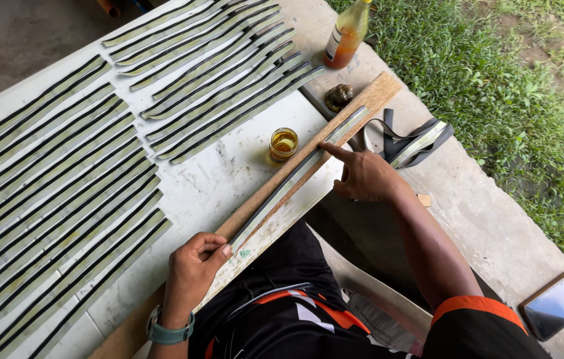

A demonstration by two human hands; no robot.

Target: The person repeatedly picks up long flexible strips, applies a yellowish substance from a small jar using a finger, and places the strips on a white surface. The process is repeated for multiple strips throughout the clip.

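Head view, strip: I see one long grey-green strip [298,174] lying along a wooden plank [380,88] that runs slantwise across the table edge.
Left hand [192,267]: my fingers are curled in, thumb and forefinger pinching the strip's near end against the plank.
Right hand [363,175]: mostly folded, forefinger stretched out and pressing on the strip further up; it grips nothing.
Surface: a white, stained table [212,176] carries rows of similar strips [56,193], laid side by side, with a second batch [219,80] beyond.
Nearby: a small glass of amber liquid [283,143] stands just beside the plank; a bottle [347,33] stands at the far corner.
Surroundings: concrete ledge, grass [514,100] to the right, a phone [556,305] lying on the ledge.
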